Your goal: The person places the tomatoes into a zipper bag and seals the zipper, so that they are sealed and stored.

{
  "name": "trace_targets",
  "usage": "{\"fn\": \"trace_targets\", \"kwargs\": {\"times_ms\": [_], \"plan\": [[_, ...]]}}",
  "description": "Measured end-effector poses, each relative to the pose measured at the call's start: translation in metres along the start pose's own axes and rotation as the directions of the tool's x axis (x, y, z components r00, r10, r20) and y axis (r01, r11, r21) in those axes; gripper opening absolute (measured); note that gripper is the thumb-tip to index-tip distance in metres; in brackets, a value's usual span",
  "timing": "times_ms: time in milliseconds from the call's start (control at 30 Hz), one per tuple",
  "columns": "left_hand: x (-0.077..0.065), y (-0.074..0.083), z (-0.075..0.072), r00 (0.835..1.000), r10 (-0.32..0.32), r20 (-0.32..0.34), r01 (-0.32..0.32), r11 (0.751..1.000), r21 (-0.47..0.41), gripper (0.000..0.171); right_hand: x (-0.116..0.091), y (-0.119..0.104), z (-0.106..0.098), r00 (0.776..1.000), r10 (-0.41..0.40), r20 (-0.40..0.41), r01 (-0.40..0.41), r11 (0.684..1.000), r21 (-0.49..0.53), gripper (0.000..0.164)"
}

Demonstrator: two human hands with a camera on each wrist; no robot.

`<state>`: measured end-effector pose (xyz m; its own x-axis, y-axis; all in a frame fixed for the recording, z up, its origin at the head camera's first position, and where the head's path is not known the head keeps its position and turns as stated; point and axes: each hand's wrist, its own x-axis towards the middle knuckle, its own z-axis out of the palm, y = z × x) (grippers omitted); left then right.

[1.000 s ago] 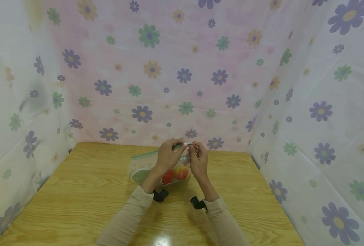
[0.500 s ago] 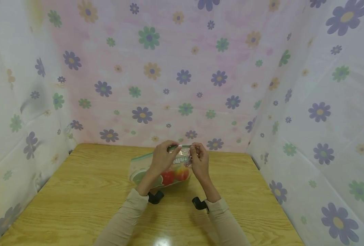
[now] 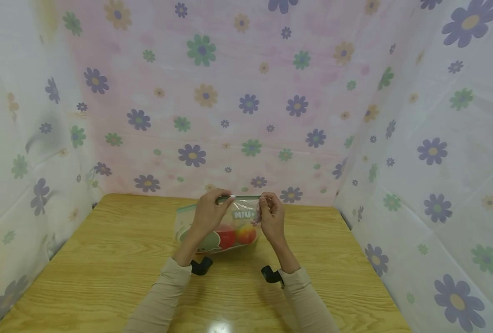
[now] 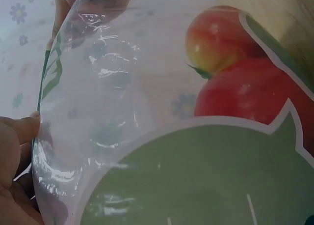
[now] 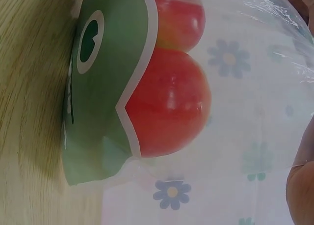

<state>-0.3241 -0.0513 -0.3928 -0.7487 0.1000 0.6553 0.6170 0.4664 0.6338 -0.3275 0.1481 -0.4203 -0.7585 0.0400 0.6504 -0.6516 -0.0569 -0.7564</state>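
A clear zip bag [image 3: 244, 215] with a green zip strip along its top edge stands on the table, two red-and-yellow fruits [image 5: 171, 102] visible inside. A green cartoon shape [image 4: 196, 171] is printed on its front. My left hand [image 3: 206, 213] pinches the zip edge left of the middle between thumb and fingers. At the bag's upper right corner, my right hand [image 3: 273, 219] holds the same edge, fingers curled. Between the hands the strip runs straight and taut. The left wrist view has my left thumb [image 4: 24, 129] pressed at the strip.
The wooden table [image 3: 105, 263] carries the bag near its back edge. Flower-printed cloth [image 3: 246, 115] encloses the back and both sides. Black mounts [image 3: 202, 266] sit at both wrists, below the beige sleeves [image 3: 161, 293].
My left hand has slid left along the zip edge, away from the right hand, uncovering the printed letters and more strip. My right hand has stayed almost still at the corner.
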Motion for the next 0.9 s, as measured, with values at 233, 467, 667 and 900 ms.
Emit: {"fn": "trace_targets", "kwargs": {"times_ms": [233, 467, 667, 900], "plan": [[-0.001, -0.008, -0.013, 1.000, -0.009, -0.020, 0.010, 1.000, 0.004, 0.022, 0.002, 0.003, -0.007, 1.000, -0.012, -0.014, 0.012, 1.000, -0.026, 0.023], [-0.003, -0.014, -0.025, 0.999, -0.032, -0.027, 0.032, 0.999, -0.009, 0.018, 0.003, 0.003, -0.010, 1.000, -0.015, -0.014, 0.015, 1.000, 0.007, 0.022], [-0.005, -0.020, -0.032, 0.998, -0.057, -0.029, 0.056, 0.998, -0.027, 0.021, 0.003, 0.004, -0.012, 1.000, -0.015, -0.014, 0.015, 1.000, 0.016, 0.022], [-0.010, -0.027, -0.038, 0.994, -0.099, -0.047, 0.098, 0.995, -0.019, 0.023, 0.002, 0.005, -0.015, 0.998, 0.013, -0.055, -0.014, 1.000, -0.015, 0.025]]}}
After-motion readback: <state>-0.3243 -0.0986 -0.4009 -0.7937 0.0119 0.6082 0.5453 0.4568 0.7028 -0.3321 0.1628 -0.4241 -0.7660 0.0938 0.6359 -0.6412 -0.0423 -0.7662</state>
